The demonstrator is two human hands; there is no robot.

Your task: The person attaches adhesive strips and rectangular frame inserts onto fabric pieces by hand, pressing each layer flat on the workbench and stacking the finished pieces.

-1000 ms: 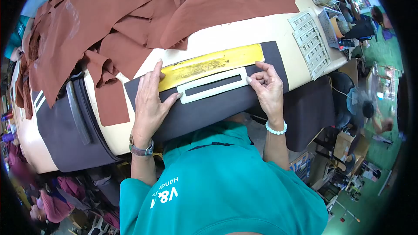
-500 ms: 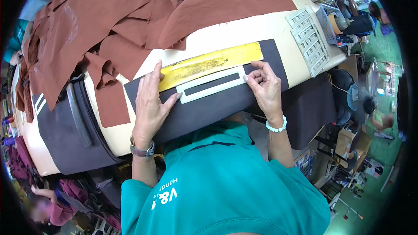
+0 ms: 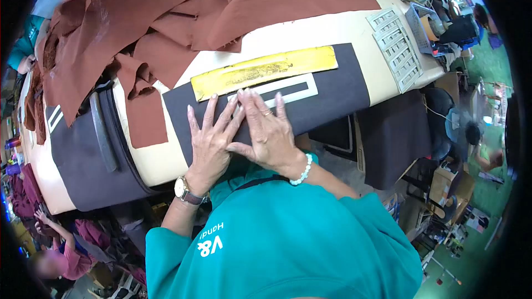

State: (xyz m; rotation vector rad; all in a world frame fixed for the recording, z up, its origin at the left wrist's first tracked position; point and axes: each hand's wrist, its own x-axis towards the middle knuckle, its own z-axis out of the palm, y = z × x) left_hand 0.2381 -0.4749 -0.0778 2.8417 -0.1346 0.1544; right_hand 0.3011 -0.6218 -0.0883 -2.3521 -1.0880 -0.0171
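A white rectangular frame with a long slot (image 3: 302, 89) lies on a dark sheet of material (image 3: 346, 91) at the table's front edge. Just beyond the frame, a worn yellow strip (image 3: 310, 61) rests on the same sheet. My left hand (image 3: 212, 143), fingers spread, lies flat on the dark sheet, its fingertips by the frame's left end. Beside it, my right hand (image 3: 270, 135) is spread too, with fingertips over the frame's left part and touching it. Both hands are empty; their fingers hide the frame's left end.
Reddish-brown sheets (image 3: 149, 11) are heaped across the back of the cream table (image 3: 288, 30). A slotted pale panel (image 3: 394, 50) lies at the right, near a basket (image 3: 419, 29). At the left, a dark curved bar (image 3: 103, 130) rests on dark material. Other people are at the left.
My right hand has moved left from the frame's right end to beside my left hand. My left hand has come down off the yellow strip's edge, and its fingers have spread flat.
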